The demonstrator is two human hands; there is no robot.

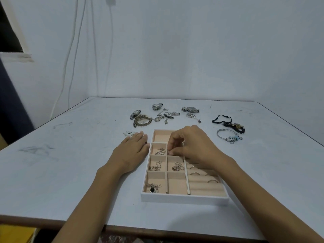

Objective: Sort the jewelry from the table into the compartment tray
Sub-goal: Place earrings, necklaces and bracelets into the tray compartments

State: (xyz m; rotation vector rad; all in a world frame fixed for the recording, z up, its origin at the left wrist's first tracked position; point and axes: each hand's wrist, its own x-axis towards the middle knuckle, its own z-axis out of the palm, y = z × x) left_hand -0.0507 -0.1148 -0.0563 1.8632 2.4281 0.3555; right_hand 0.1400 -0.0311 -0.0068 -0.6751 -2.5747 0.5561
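A white compartment tray [184, 199] with a peach lining lies on the table in front of me. Several of its small cells hold earrings [160, 152] and charms, and rings [213, 181] sit in the ring rolls on its right side. My right hand [191, 145] hovers over the tray's upper middle, fingertips pinching a small jewelry piece [169, 152] that is mostly hidden. My left hand [131, 151] lies flat on the table, touching the tray's left wall. Loose jewelry sits beyond the tray.
Behind the tray lie three watches [190, 109], a tangle of chains and bracelets [154, 118], a black beaded bracelet [228, 123] and a silver charm bangle [229, 135]. Small earrings [128, 134] lie past my left fingertips. The table's front edge [157, 230] is near me.
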